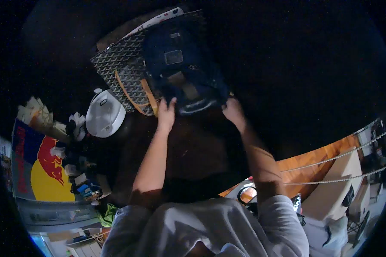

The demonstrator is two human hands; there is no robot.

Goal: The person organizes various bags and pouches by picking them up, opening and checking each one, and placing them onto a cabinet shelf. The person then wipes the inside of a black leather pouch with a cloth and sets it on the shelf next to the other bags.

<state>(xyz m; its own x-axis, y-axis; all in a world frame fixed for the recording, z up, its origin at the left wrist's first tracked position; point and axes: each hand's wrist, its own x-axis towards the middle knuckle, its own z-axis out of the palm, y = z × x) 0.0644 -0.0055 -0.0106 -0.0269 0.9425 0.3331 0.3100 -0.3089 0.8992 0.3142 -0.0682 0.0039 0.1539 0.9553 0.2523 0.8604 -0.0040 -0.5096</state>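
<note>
A dark navy backpack with a small pale patch lies in front of me. My left hand is at its near left corner, thumb and fingers on either side of the dark fabric. At the near right corner, my right hand has its fingers curled onto the edge. Under the backpack's left side is a patterned tote bag with tan handles, close to my left hand. Deep shadow hides much of the backpack's outline.
A white rounded appliance stands left of the tote. Farther left are a Red Bull fridge and several small boxes. At lower right, rope lines cross before wood flooring and a beige piece of furniture.
</note>
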